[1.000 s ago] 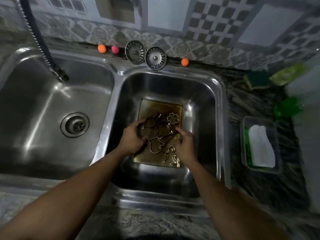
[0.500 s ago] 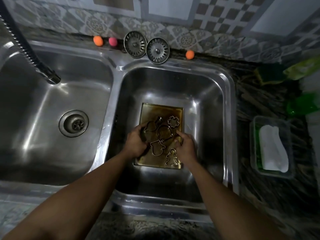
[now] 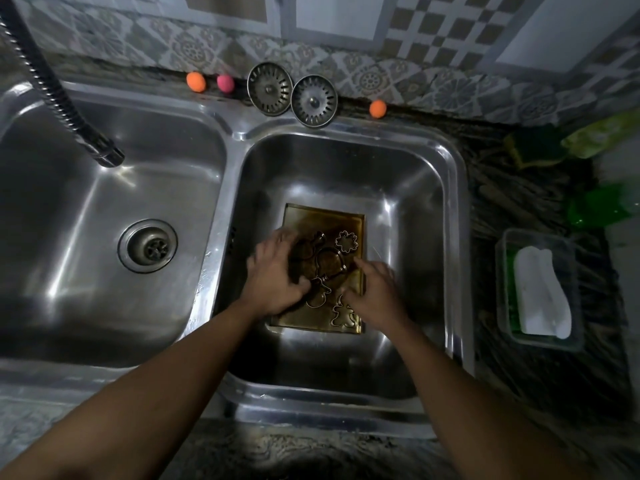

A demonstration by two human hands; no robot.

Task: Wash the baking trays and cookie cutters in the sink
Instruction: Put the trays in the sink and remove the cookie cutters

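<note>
A gold baking tray (image 3: 322, 220) lies flat on the bottom of the right sink basin (image 3: 457, 237). Several wire cookie cutters sit on it: a flower (image 3: 346, 241) at the back right, a gingerbread man (image 3: 341, 315) at the front, a mitten (image 3: 317, 296) and a larger rounded one (image 3: 329, 263) in the middle. My left hand (image 3: 273, 275) curls over the left cutters, its thumb against the mitten. My right hand (image 3: 374, 289) rests on the tray's right side, the index fingertip touching the rounded cutter. Part of the tray is hidden under both hands.
The left basin has an open drain (image 3: 148, 245) and a flexible faucet (image 3: 104, 154) hanging over it. Two strainer plugs (image 3: 270, 88) and small coloured balls (image 3: 196, 82) line the back ledge. On the right counter stand a clear box with a white pad (image 3: 540, 289), a green sponge (image 3: 533, 145) and a green bottle (image 3: 599, 209).
My left hand has spread further over the left cutters and its thumb has closed toward the mitten. The right hand stays at the tray's right side. The view tilted slightly.
</note>
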